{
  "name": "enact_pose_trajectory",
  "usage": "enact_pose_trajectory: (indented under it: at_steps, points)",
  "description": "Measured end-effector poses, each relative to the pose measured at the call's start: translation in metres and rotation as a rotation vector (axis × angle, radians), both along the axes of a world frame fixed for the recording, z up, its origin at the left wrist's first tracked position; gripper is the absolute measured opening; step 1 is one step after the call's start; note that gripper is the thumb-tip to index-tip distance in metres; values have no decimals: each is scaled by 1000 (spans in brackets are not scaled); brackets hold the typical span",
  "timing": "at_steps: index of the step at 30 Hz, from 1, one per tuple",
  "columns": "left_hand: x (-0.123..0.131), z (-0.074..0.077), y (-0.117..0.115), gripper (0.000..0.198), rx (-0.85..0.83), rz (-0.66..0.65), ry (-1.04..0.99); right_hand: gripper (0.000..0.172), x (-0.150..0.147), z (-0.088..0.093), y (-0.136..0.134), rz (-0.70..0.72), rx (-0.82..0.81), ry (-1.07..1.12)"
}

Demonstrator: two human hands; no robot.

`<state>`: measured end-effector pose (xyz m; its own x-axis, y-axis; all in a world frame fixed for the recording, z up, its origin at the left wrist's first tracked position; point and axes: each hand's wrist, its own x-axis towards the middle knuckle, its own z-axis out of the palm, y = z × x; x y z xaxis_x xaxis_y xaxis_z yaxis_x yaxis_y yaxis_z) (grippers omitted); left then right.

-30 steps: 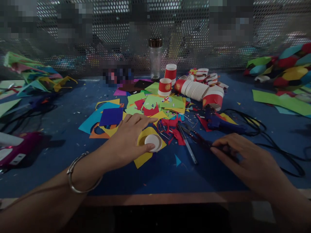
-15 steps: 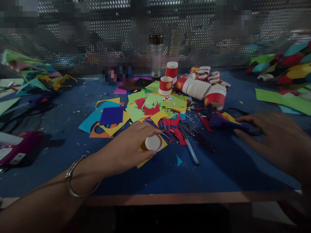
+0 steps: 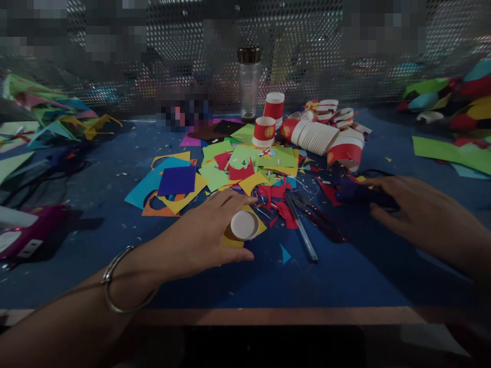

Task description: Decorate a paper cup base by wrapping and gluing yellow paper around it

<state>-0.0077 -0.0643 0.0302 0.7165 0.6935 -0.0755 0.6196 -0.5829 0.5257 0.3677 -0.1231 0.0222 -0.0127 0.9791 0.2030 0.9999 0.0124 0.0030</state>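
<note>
My left hand [image 3: 217,227] is open, thumb and fingers spread around a shallow white round piece [image 3: 244,225] like a cut-off paper cup base. It rests on a piece of yellow paper [image 3: 233,241]. On the right, my right hand [image 3: 418,209] reaches over the handle of a dark blue glue gun [image 3: 355,191] lying on the table. Thumb and fingers are apart on either side of the handle; whether they touch it is unclear. Between the hands lie scissors [image 3: 324,220] with dark handles and a clear pen-like stick [image 3: 303,230].
Coloured paper sheets [image 3: 177,180] and scraps cover the middle. Red-and-white paper cups [image 3: 264,132] and a toppled cup stack [image 3: 316,137] are behind, near a glass bottle [image 3: 248,89]. A magenta device [image 3: 42,232] sits at left. A perforated metal screen [image 3: 172,61] closes off the back.
The fingers of my left hand have spread away from the white round piece. My right hand has moved left, further over the glue gun. The view has shifted slightly.
</note>
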Motion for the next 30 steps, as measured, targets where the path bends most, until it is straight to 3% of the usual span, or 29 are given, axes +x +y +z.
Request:
enact_pose_trajectory:
  at_steps: [5, 12, 18, 25, 30]
  points:
    - [3, 1, -3, 99, 12, -1, 69, 41, 3, -3, 0, -23, 45, -11]
    - [7, 3, -7, 85, 71, 5, 109, 45, 18, -19, 1, 44, 156, -55]
    - [4, 2, -7, 82, 87, -3, 76, 45, 19, -17, -1, 76, 193, -63]
    - [-2, -4, 0, 47, 94, -51, -57, 41, 16, -7, -9, -57, 162, 46]
    - [-1, -4, 2, 22, 119, -99, -89, 35, 15, -5, -13, -83, 273, 77]
